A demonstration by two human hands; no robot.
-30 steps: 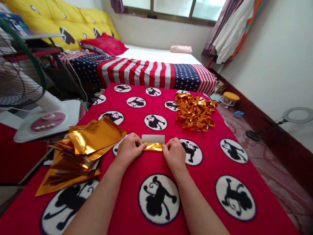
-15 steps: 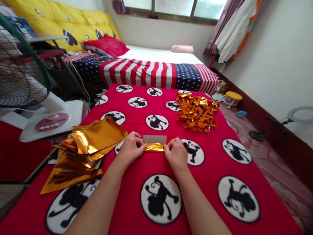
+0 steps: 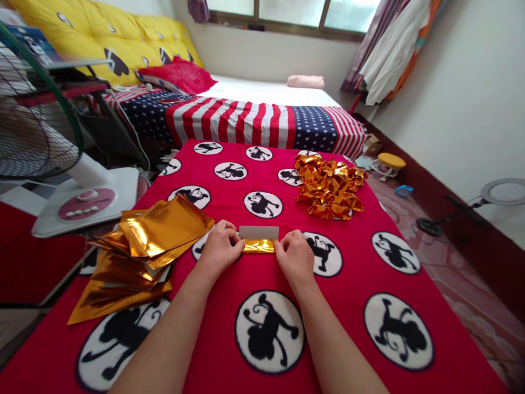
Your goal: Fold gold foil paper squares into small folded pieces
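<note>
Pinching opposite ends, your left hand [image 3: 219, 250] and right hand [image 3: 293, 256] hold the narrow, folded gold foil strip [image 3: 258, 245] between them; it lies crosswise on the red monkey-print worktop [image 3: 356, 284], equally near both.

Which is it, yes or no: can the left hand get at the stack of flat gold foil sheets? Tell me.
Probably yes. The left hand pinches the folded gold foil strip, but the stack of flat gold foil sheets lies just beside it, with only bare red blanket between.

text: none legible | blanket [image 3: 229, 117]: flag stars and stripes only | cloth [image 3: 348, 284]: figure prints, no words
</note>
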